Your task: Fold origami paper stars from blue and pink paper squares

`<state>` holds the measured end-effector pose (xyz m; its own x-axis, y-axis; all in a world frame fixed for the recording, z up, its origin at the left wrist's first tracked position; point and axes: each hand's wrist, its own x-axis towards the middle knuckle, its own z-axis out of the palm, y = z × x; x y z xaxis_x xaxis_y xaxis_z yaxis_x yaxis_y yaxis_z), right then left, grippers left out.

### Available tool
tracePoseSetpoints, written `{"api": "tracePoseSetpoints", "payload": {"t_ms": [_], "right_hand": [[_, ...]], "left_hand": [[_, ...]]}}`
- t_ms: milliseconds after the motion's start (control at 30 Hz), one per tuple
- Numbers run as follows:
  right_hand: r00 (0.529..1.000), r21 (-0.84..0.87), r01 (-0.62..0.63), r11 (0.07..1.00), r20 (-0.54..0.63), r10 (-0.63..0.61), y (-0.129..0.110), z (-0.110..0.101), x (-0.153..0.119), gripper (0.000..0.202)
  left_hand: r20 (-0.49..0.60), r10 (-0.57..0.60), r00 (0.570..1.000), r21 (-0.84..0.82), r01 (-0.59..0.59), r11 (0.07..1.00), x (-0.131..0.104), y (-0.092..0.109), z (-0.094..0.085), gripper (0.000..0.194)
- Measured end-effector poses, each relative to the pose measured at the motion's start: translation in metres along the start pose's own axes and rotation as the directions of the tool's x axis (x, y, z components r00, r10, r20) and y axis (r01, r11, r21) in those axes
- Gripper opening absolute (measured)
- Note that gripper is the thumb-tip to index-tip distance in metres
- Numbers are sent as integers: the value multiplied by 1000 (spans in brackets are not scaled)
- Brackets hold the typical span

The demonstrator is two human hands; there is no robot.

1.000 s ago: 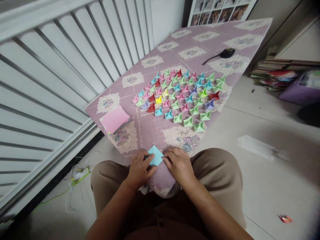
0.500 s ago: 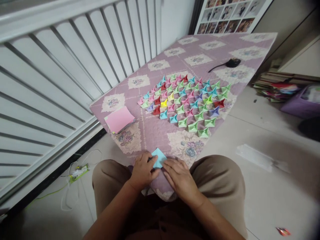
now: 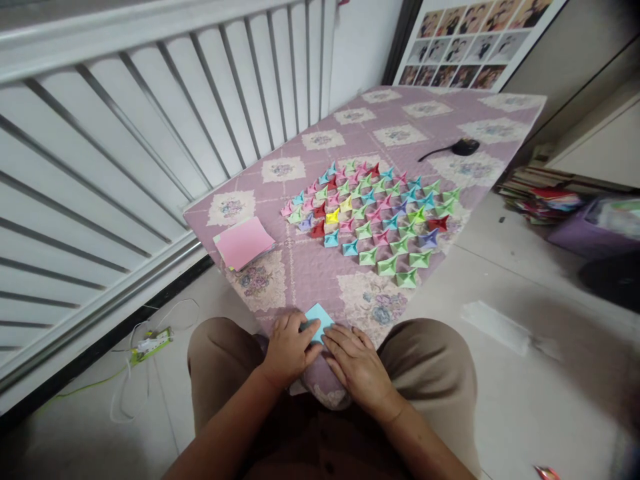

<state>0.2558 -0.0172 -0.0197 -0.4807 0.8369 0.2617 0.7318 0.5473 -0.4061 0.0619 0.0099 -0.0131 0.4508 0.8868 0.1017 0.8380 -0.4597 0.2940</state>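
A small light-blue square of folding paper (image 3: 319, 318) lies at the near corner of the table, one point turned away from me. My left hand (image 3: 291, 343) grips its left side, with thumb and forefinger reaching over the paper. From the other side, my right hand (image 3: 356, 360) holds the right edge with its fingers close together and pressed down. Both hands hide the lower part of the sheet. Farther up the table stand many folded paper pieces (image 3: 369, 211) in rows, in blue, green, pink, red, yellow and purple.
A stack of paper squares (image 3: 243, 244), pink on top, lies at the table's left edge. A black object with a cord (image 3: 465, 147) rests toward the back right. White railing (image 3: 175, 113) borders the left side. On the floor lie a power strip (image 3: 151, 345) and a plastic wrapper (image 3: 495, 325).
The camera view has shifted slightly, so the table sits lower in the picture. Both hands stay on the blue paper, with the left fingers moved a little over it.
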Motion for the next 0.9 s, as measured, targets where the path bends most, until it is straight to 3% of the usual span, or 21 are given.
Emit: {"api": "tracePoseSetpoints", "payload": {"t_ms": [400,667,767,900], "right_hand": [[983,-105,18,994,184,1,-6,-10,0,51],[982,-135,27,990,190,-1,-8,-8,0,53],[981,-140,28,990,195,0,-8,-9,1,51],[978,-141,23,990,210,7,-9,-12,3,50]], "left_hand": [[-70,-182,981,90,188,978,-14,6,-2,48],[-73,-228,971,140,236,962,-25,0,1,64],[-81,-157,984,153,168,974,-28,-4,1,68],[-179,98,979,157,-69,985,-34,-2,3,70]]}}
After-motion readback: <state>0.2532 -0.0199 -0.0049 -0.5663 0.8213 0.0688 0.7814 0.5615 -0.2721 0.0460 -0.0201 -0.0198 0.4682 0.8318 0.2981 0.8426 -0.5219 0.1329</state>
